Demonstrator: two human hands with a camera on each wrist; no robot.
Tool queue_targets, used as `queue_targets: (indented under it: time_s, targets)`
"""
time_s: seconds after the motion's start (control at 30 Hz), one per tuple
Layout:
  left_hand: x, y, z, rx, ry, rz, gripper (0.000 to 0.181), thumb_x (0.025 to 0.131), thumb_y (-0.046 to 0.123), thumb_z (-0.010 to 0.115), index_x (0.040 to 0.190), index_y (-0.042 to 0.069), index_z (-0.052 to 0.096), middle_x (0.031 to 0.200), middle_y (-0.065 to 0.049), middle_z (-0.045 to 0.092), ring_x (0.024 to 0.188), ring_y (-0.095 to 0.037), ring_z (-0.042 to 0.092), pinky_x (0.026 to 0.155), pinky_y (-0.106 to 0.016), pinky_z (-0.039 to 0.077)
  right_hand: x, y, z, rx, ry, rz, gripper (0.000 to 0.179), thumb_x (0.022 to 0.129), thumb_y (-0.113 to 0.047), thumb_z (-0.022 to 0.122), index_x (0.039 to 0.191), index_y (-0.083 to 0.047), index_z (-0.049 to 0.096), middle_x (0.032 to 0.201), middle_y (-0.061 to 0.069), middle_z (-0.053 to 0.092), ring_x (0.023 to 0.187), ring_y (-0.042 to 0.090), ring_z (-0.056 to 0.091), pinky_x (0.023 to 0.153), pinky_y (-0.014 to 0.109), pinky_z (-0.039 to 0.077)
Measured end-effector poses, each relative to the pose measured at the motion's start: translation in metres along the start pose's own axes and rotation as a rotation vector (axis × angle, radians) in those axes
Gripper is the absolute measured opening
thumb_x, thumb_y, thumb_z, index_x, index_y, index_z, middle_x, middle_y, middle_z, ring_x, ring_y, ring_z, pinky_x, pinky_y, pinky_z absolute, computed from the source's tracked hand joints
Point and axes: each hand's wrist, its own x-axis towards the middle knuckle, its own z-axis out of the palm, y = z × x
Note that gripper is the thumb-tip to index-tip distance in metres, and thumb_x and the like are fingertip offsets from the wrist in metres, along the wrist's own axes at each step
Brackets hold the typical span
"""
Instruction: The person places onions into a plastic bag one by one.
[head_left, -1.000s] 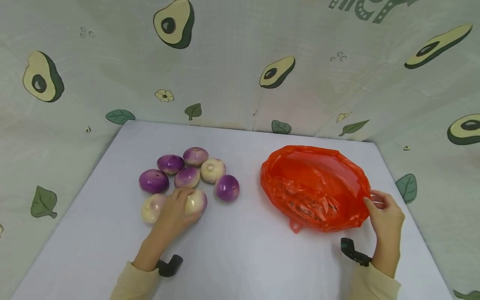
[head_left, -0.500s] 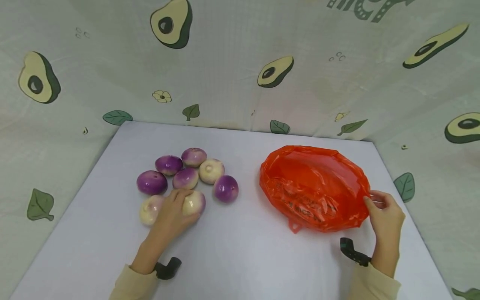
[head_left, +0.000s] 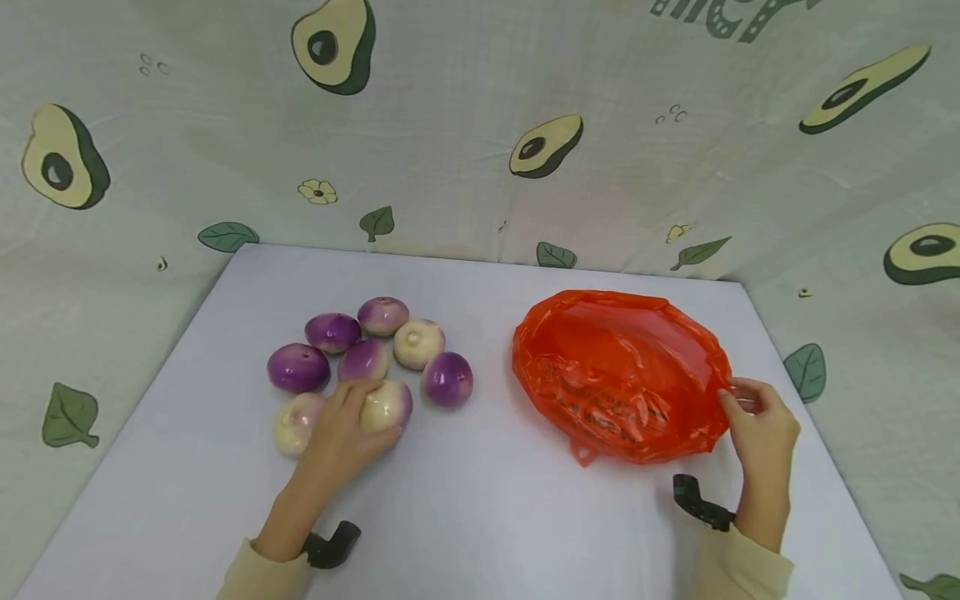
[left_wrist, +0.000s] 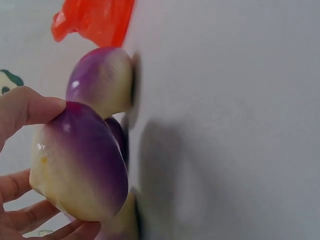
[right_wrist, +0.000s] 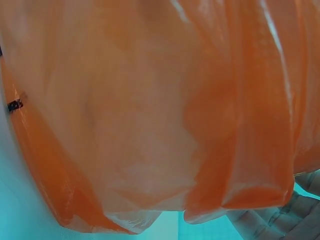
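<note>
Head view, little changed: left-hand grip (head_left: 339,429) still holds an onion (head_left: 387,406) lower left, right-hand grip (head_left: 767,423) pinches red bag (head_left: 622,375) mid-right; work seems paused.

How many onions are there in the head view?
8: one onion in the left hand, one left of it; behind, six: leftmost, back-left, farthest back, centre, right of centre, rightmost. The red bag may hide others.

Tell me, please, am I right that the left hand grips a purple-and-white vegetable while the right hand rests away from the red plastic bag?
Not quite: the right hand holds the edge of the red plastic bag, as the head view shows; the left hand does grip the vegetable.
</note>
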Motion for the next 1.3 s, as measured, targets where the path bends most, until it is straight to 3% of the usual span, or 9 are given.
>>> queue_targets:
  time_s: [0.13, 0.3, 0.47, 0.6, 0.7, 0.83, 0.97, 1.1, 1.3]
  targets:
    - [0.0, 0.007, -0.003, 0.017, 0.011, 0.027, 0.059, 0.073, 0.028, 0.075, 0.122, 0.006, 0.051, 0.116, -0.014, 0.052, 0.104, -0.031, 0.052, 0.088, -0.048, 0.045, -0.001, -0.002, 0.001, 0.01, -0.005, 0.0, 0.049, 0.093, -0.04, 0.047, 0.136, -0.016, 0.046, 0.128, 0.008, 0.051, 0.104, 0.014, 0.048, 0.087, 0.028, 0.052]
    - [0.003, 0.019, -0.007, 0.008, 0.021, 0.071, 0.058, 0.073, 0.032, 0.075, 0.121, 0.01, 0.051, 0.117, -0.011, 0.051, 0.106, -0.027, 0.051, 0.09, -0.045, 0.045, -0.001, -0.006, 0.003, 0.021, -0.003, -0.01, 0.047, 0.093, -0.038, 0.048, 0.135, -0.016, 0.047, 0.126, 0.008, 0.051, 0.103, 0.013, 0.048, 0.081, 0.021, 0.053]
    - [0.008, 0.037, -0.007, -0.026, 0.014, 0.109, 0.058, 0.074, 0.032, 0.074, 0.123, 0.012, 0.051, 0.118, -0.009, 0.051, 0.105, -0.025, 0.052, 0.086, -0.044, 0.046, -0.003, -0.009, 0.004, 0.02, -0.005, -0.028, 0.047, 0.093, -0.038, 0.049, 0.134, -0.015, 0.048, 0.127, 0.009, 0.052, 0.105, 0.015, 0.048, 0.08, 0.021, 0.053]
    - [0.015, 0.056, -0.002, -0.071, 0.003, 0.146, 0.059, 0.073, 0.032, 0.074, 0.123, 0.013, 0.05, 0.118, -0.006, 0.051, 0.102, -0.022, 0.053, 0.086, -0.043, 0.048, -0.005, -0.012, 0.006, 0.013, -0.012, -0.038, 0.047, 0.094, -0.038, 0.047, 0.135, -0.016, 0.047, 0.129, 0.008, 0.052, 0.106, 0.016, 0.048, 0.086, 0.026, 0.052]
    - [0.019, 0.07, 0.004, -0.111, -0.021, 0.154, 0.057, 0.073, 0.032, 0.074, 0.122, 0.015, 0.051, 0.118, -0.004, 0.051, 0.101, -0.02, 0.052, 0.088, -0.041, 0.048, -0.005, -0.012, 0.006, 0.011, -0.014, -0.061, 0.047, 0.094, -0.038, 0.047, 0.135, -0.014, 0.047, 0.129, 0.009, 0.052, 0.109, 0.02, 0.049, 0.091, 0.036, 0.051]
    - [0.023, 0.087, 0.015, -0.127, -0.041, 0.177, 0.053, 0.073, 0.031, 0.072, 0.12, 0.016, 0.051, 0.116, -0.002, 0.051, 0.102, -0.018, 0.052, 0.088, -0.039, 0.049, -0.004, -0.012, 0.007, 0.01, -0.006, -0.082, 0.046, 0.094, -0.038, 0.048, 0.133, -0.014, 0.049, 0.128, 0.01, 0.053, 0.11, 0.021, 0.049, 0.086, 0.031, 0.053]
    - [0.026, 0.105, 0.028, -0.127, -0.052, 0.239, 0.052, 0.073, 0.03, 0.072, 0.119, 0.014, 0.052, 0.115, -0.002, 0.051, 0.105, -0.017, 0.05, 0.087, -0.037, 0.049, -0.005, -0.011, 0.007, 0.006, -0.003, -0.084, 0.046, 0.094, -0.038, 0.048, 0.133, -0.014, 0.049, 0.127, 0.009, 0.054, 0.108, 0.019, 0.049, 0.085, 0.03, 0.053]
    - [0.029, 0.125, 0.041, -0.163, -0.109, 0.281, 0.053, 0.075, 0.031, 0.071, 0.121, 0.016, 0.051, 0.117, -0.002, 0.051, 0.106, -0.016, 0.05, 0.086, -0.035, 0.05, -0.006, -0.011, 0.006, 0.012, -0.008, -0.075, 0.047, 0.094, -0.04, 0.047, 0.133, -0.015, 0.048, 0.129, 0.008, 0.053, 0.109, 0.019, 0.049, 0.092, 0.038, 0.05]
    - [0.034, 0.151, 0.065, -0.163, -0.17, 0.384, 0.053, 0.079, 0.034, 0.068, 0.124, 0.016, 0.049, 0.118, -0.002, 0.049, 0.104, -0.015, 0.051, 0.086, -0.029, 0.051, -0.007, -0.009, 0.005, 0.017, -0.015, -0.06, 0.048, 0.093, -0.041, 0.046, 0.134, -0.015, 0.047, 0.13, 0.007, 0.052, 0.109, 0.018, 0.048, 0.094, 0.04, 0.047]
